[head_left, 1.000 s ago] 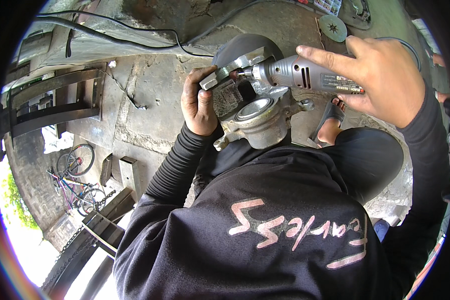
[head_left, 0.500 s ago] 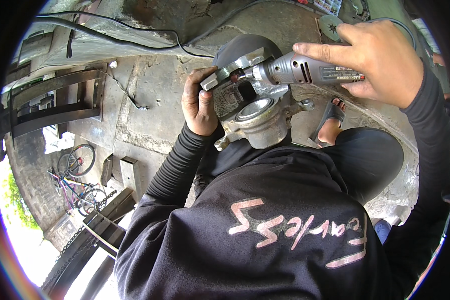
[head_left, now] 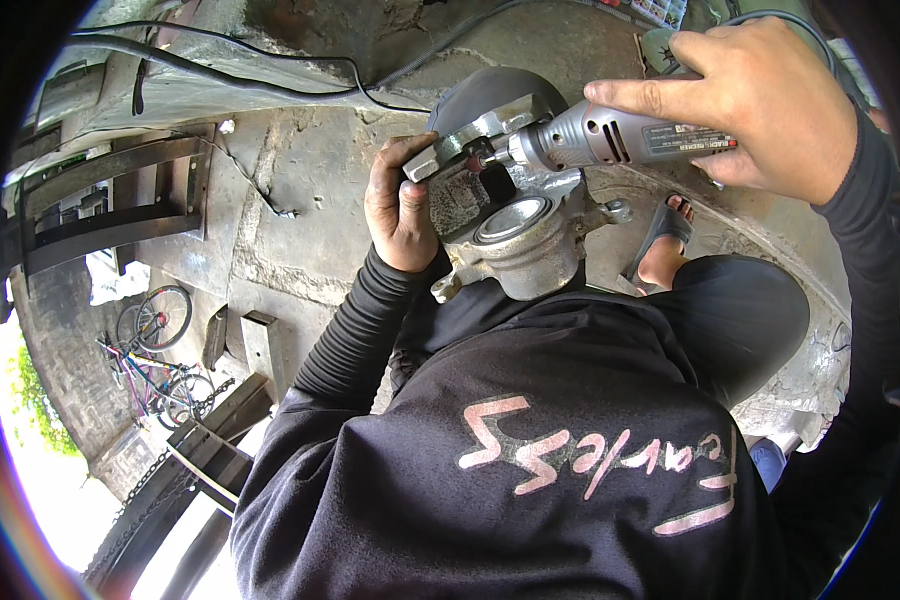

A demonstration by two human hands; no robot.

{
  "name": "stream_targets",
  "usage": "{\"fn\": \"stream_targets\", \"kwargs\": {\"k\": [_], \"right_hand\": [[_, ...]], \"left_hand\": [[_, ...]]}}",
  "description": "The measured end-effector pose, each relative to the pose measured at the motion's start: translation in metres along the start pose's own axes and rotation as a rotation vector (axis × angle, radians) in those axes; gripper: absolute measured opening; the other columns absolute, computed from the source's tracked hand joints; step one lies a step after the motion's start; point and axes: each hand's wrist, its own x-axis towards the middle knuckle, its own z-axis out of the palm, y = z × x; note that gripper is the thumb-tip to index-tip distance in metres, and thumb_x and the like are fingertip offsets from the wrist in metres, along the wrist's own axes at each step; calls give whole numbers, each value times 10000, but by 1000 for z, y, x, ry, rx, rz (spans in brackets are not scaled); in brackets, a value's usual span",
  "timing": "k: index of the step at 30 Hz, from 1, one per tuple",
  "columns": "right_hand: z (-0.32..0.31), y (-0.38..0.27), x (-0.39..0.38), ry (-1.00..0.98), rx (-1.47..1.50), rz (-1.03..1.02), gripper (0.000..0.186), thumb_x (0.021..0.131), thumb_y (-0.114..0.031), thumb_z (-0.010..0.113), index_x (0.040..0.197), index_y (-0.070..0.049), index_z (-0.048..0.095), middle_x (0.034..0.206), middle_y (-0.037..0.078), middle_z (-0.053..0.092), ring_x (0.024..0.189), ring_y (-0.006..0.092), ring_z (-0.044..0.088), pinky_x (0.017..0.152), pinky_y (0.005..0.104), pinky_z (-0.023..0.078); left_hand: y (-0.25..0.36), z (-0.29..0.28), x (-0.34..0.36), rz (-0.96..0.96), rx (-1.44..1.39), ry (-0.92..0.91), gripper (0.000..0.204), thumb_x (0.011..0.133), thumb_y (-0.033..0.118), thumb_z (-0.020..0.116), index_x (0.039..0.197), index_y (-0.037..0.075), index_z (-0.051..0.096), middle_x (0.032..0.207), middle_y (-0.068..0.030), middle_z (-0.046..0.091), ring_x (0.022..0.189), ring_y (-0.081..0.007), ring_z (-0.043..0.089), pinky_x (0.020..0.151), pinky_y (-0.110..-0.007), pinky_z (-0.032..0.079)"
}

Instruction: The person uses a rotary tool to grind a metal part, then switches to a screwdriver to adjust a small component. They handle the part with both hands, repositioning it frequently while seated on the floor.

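Observation:
A grey cast-metal brake caliper (head_left: 518, 262) with a round bore rests across my lap and thigh. My left hand (head_left: 400, 208) is closed round its left end, thumb on the near side and fingers over the far edge. In my right hand (head_left: 770, 115) is a grey rotary tool (head_left: 605, 138), its body gripped with the index finger stretched along the top. The tool lies level, pointing left, and its small reddish-brown tip (head_left: 478, 155) sits at the caliper's inner opening. Whether the tip touches metal I cannot tell.
Black cables (head_left: 220, 75) run over the concrete floor beyond my knee. A dark metal frame (head_left: 110, 205) stands at left, with bicycles (head_left: 160, 340) below it. A round disc (head_left: 660, 48) and a case of small parts (head_left: 662, 12) lie at the top right. A sandalled foot (head_left: 662, 245) rests nearby.
My right hand and the rotary tool have shifted slightly to the right, and the wrist has tipped a little. My left hand and the caliper have hardly moved.

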Motion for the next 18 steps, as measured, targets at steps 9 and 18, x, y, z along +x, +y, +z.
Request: {"fn": "stream_targets", "kwargs": {"k": [9, 18], "right_hand": [[1, -19, -6, -14, 10, 124, 848, 555, -118, 776, 1325, -345, 504, 746, 51, 488, 685, 226, 566, 603, 360, 461], [-4, -18, -11, -48, -46, 100, 879, 526, -119, 792, 1325, -345, 503, 766, 52, 501, 713, 233, 574, 632, 364, 460]], "left_hand": [[-1, 1, -1, -30, -36, 32, 526, 946, 452, 478, 1130, -37, 536, 1013, -124, 573, 951, -195, 550, 871, -305, 416], [-2, 1, -2, -8, -27, 23, 523, 949, 447, 475, 1131, -39, 540, 1026, -132, 577, 965, -201, 551, 884, -312, 412]]}}
